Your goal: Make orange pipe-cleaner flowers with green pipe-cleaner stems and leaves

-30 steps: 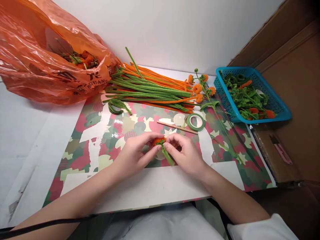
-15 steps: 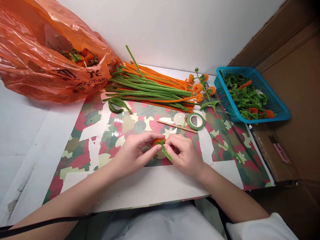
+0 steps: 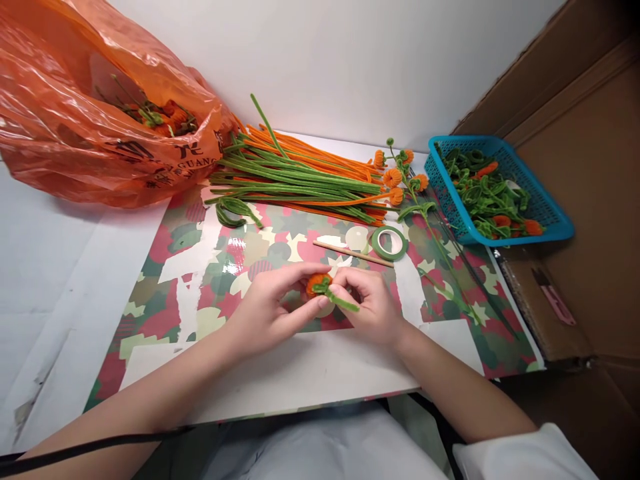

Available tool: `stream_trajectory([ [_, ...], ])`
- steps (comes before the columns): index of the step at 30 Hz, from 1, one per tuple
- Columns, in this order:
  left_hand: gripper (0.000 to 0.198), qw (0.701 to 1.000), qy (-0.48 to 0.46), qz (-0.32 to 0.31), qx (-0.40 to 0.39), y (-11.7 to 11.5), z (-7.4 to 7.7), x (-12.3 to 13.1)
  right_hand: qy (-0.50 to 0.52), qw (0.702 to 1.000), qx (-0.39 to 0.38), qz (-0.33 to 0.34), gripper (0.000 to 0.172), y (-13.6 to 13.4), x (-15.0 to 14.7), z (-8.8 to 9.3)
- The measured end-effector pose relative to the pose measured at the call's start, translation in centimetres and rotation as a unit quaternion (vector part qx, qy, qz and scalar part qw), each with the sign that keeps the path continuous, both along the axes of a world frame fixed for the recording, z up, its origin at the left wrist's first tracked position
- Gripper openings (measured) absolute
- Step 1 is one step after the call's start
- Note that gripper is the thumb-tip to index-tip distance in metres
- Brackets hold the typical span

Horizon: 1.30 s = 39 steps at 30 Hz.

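Over the near middle of the board, a small orange pipe-cleaner flower (image 3: 316,284) with a green loop on its face is held between both hands. My left hand (image 3: 273,300) curves around it from the left, with the fingertips behind it and the thumb below. My right hand (image 3: 373,300) is closed, pinching the base of its green pipe-cleaner tail (image 3: 345,303), whose end points right over the thumb. Just beyond the hands lie a thin wooden stick (image 3: 353,254) and a roll of green tape (image 3: 389,243).
Green and orange pipe cleaners (image 3: 305,170) lie in a bundle at the back. An orange plastic bag (image 3: 165,167) stands at left. Finished orange flowers on a stem (image 3: 393,178) lie at right, near a blue basket (image 3: 530,239) of green pieces. A pink cutter (image 3: 557,305) rests on cardboard.
The green tail has swung from pointing down-right to pointing more to the right. The orange flower has turned and shows more of itself; the left thumb has shifted slightly away.
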State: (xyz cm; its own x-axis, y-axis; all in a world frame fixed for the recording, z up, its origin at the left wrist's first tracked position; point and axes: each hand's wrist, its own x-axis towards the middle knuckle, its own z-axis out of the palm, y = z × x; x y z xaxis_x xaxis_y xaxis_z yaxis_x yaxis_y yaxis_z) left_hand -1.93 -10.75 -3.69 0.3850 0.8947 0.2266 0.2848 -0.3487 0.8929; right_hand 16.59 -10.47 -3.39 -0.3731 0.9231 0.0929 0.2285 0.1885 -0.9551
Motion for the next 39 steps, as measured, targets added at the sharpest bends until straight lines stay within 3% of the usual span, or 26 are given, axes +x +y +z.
stream_trajectory([
  [5,0.033,0.977,-0.144,-0.062,-0.144,0.4,0.1,0.1,0.028,1.000,-0.011,0.006,0.030,0.0,0.3,0.4],
  [9,0.031,0.975,-0.130,-0.076,-0.165,0.5,0.1,0.0,-0.056,0.994,0.092,-0.007,0.025,0.3,0.7,0.5],
  [14,0.031,0.996,0.011,-0.051,-0.072,0.6,-0.1,0.0,-0.219,0.953,0.211,-0.005,0.016,0.6,0.8,0.3],
  [19,0.030,0.991,0.118,-0.029,0.051,0.6,-0.5,0.0,-0.292,0.916,0.274,-0.001,0.025,0.4,0.5,0.0],
  [22,0.032,0.986,0.137,-0.035,0.091,0.5,-0.6,0.0,-0.278,0.923,0.265,0.005,0.028,0.3,0.4,-0.1],
  [28,0.034,0.978,0.144,-0.052,0.142,0.5,-0.4,-0.1,-0.160,0.968,0.191,-0.014,0.030,0.1,0.2,-0.2],
  [34,0.034,0.970,0.156,-0.047,0.182,0.1,-0.8,0.0,-0.149,0.954,0.253,-0.062,0.029,0.0,-0.5,-0.4],
  [39,0.035,0.980,0.127,-0.052,0.146,0.0,-0.5,0.1,-0.139,0.954,0.254,-0.071,0.028,0.0,-0.3,-0.3],
])
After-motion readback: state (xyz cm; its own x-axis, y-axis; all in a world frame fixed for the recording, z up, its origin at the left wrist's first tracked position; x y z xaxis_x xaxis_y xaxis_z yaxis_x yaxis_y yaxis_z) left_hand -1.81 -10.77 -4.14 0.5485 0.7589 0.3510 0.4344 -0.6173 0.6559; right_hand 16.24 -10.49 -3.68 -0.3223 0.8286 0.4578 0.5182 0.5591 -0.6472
